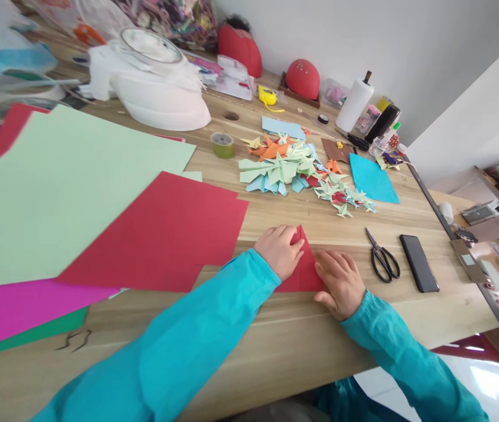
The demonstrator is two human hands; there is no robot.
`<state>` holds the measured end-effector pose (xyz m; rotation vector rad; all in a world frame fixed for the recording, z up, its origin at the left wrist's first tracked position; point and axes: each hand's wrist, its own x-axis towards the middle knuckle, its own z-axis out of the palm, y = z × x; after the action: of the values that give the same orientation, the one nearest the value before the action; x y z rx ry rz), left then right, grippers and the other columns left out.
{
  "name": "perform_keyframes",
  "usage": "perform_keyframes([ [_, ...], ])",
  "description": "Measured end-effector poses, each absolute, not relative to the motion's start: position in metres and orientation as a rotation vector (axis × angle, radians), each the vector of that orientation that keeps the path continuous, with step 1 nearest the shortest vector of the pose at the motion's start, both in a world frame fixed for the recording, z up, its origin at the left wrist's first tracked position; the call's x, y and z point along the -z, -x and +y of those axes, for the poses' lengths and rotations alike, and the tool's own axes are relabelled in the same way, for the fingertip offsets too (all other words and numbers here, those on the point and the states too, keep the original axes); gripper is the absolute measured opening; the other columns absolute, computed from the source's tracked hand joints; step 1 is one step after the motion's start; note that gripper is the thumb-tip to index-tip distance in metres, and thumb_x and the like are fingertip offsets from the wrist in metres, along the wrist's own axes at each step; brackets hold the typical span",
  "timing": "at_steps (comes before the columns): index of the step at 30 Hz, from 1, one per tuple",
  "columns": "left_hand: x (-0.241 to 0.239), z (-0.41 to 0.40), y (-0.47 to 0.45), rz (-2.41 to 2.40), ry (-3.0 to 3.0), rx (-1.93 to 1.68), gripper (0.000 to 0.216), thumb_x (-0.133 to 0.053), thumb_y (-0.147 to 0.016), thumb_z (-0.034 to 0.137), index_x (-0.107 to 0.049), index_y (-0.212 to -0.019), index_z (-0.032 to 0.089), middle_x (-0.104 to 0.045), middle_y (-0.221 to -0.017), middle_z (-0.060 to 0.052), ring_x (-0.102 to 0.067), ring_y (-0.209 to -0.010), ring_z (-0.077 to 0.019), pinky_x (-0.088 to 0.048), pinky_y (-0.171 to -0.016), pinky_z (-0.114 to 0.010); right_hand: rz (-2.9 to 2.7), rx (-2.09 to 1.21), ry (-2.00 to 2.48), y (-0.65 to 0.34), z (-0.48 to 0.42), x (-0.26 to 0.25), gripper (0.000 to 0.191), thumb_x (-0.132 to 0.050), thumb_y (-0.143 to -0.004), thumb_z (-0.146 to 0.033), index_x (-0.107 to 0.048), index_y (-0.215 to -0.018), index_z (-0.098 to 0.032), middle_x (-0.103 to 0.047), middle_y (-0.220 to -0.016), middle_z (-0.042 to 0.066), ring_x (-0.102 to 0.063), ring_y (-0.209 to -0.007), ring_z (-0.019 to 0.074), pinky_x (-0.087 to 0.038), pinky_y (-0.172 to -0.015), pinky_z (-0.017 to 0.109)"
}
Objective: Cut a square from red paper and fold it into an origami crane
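Centre of the frame, we have a pointed, folded red paper sheet [305, 271]; our left hand [279, 252] lies curled over it, pinch unclear, our right hand's [340, 282] fingers lie loosely spread at its right edge.

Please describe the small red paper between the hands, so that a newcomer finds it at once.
On the wooden table, find the two turquoise sleeves at the front. Partly under the left hand, beside the right hand, lies a small folded red paper, pointed at its far end. Its point sets it apart from the large, flat red sheets on the left.
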<state>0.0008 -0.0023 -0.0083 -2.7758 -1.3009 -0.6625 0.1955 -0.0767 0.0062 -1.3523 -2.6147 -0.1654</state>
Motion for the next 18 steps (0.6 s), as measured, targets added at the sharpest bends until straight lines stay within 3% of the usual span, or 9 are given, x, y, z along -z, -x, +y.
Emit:
perform_keyframes([
  [5,0.008,-0.002,-0.001,-1.294,2.776,0.654,0.028,-0.048,-0.084,0.029,-0.071,-0.093,0.018,-0.060,-0.099,-0.014,-0.052,-0.092,-0.0277,-0.043,-0.073,-0.041,-2.537,0.114,1.305,-0.205,-0.090,-0.011,0.078,-0.005,-0.088,-0.063,-0.067,-0.100,-0.018,-0.061,-0.120,0.012,-0.048,-0.117,0.0281,-0.031,-0.098,0.046],
  [7,0.009,-0.002,-0.001,-1.285,2.773,0.648,0.028,-0.047,-0.085,0.030,-0.071,-0.092,0.018,-0.060,-0.099,-0.014,-0.052,-0.091,-0.0276,-0.043,-0.073,-0.041,-2.473,0.103,1.292,-0.201,-0.078,-0.014,0.066,-0.013,-0.091,-0.057,-0.069,-0.093,-0.021,-0.063,-0.116,0.009,-0.050,-0.114,0.0260,-0.033,-0.097,0.044],
  [10,0.010,-0.003,-0.002,-1.277,2.762,0.636,0.031,-0.045,-0.086,0.032,-0.071,-0.092,0.017,-0.059,-0.098,-0.014,-0.052,-0.091,-0.0275,-0.043,-0.074,-0.041,-2.384,0.113,1.421,-0.188,-0.045,-0.010,0.039,-0.033,-0.094,-0.038,-0.065,-0.108,-0.020,-0.064,-0.115,0.007,-0.052,-0.112,0.0225,-0.037,-0.095,0.038],
  [14,0.013,-0.004,-0.001,-1.292,2.727,0.653,0.030,-0.045,-0.086,0.031,-0.071,-0.094,0.018,-0.059,-0.098,-0.014,-0.053,-0.092,-0.0277,-0.044,-0.074,-0.041,-2.380,0.157,1.510,-0.167,-0.004,0.005,0.029,-0.046,-0.088,-0.028,-0.066,-0.107,-0.021,-0.061,-0.121,0.006,-0.051,-0.112,0.0235,-0.038,-0.094,0.037],
  [18,0.013,-0.004,0.000,-1.281,2.738,0.646,0.028,-0.048,-0.084,0.030,-0.069,-0.098,0.018,-0.060,-0.098,-0.014,-0.053,-0.092,-0.0275,-0.045,-0.074,-0.040,-2.375,0.143,1.541,-0.162,0.010,0.015,0.026,-0.047,-0.089,-0.026,-0.068,-0.104,-0.024,-0.062,-0.120,0.004,-0.052,-0.111,0.0211,-0.037,-0.094,0.036],
])
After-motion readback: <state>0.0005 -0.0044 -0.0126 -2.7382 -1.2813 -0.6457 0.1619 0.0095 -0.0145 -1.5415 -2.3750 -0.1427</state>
